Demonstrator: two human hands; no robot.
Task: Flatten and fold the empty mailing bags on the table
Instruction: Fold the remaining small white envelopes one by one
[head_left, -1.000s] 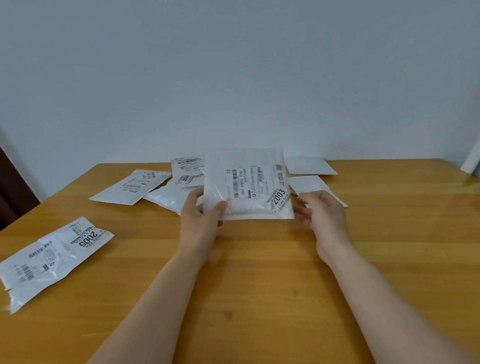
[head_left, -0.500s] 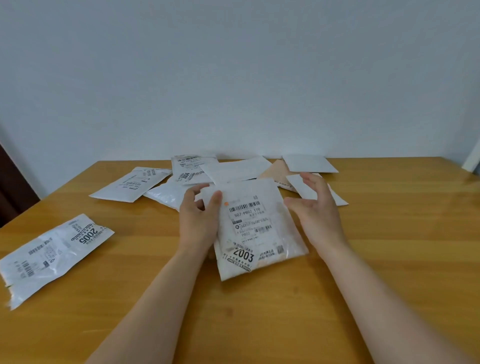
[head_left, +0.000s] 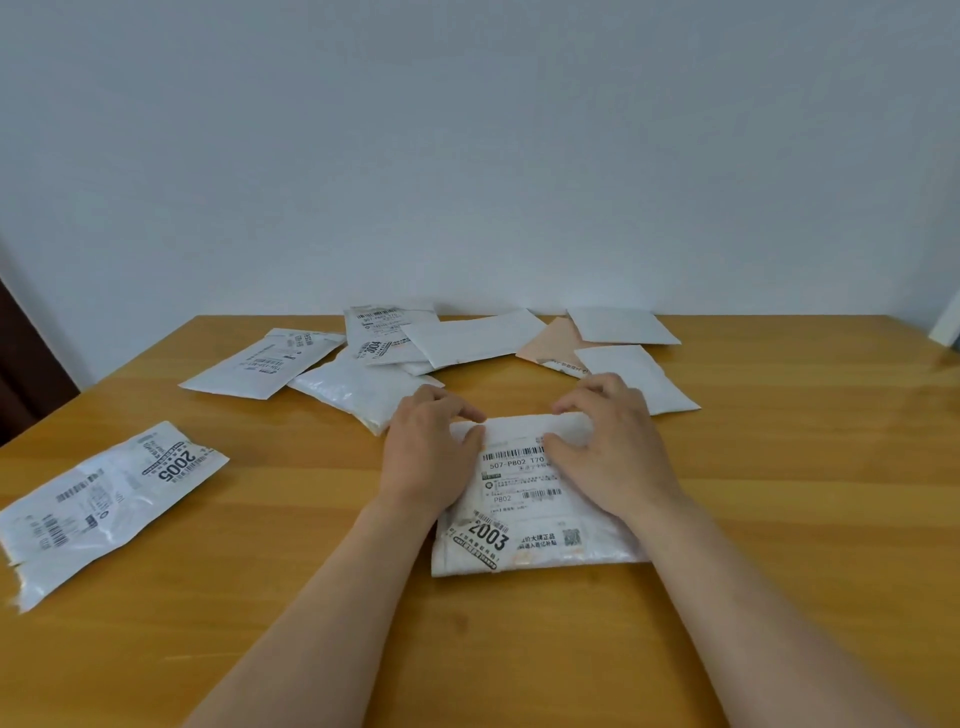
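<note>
A white mailing bag labelled 2003 (head_left: 524, 519) lies flat on the wooden table (head_left: 805, 493) right in front of me, label up. My left hand (head_left: 431, 457) holds its far left corner, thumb on top and fingers curled over the edge. My right hand (head_left: 613, 447) grips the far right corner the same way. Both palms cover the bag's sides. Another bag marked 2005 (head_left: 109, 499) lies crumpled at the left edge.
Several more bags lie at the back: a labelled one (head_left: 265, 361), a shiny one (head_left: 358, 392), one marked 3004 (head_left: 382, 332), plain white pieces (head_left: 475, 338) (head_left: 621, 326) (head_left: 644, 382) and a peach one (head_left: 553, 343). A wall stands behind the table.
The 2003 bag was held upright in the air, then was turned over and laid down on the table. Both hands now rest on its far edge.
</note>
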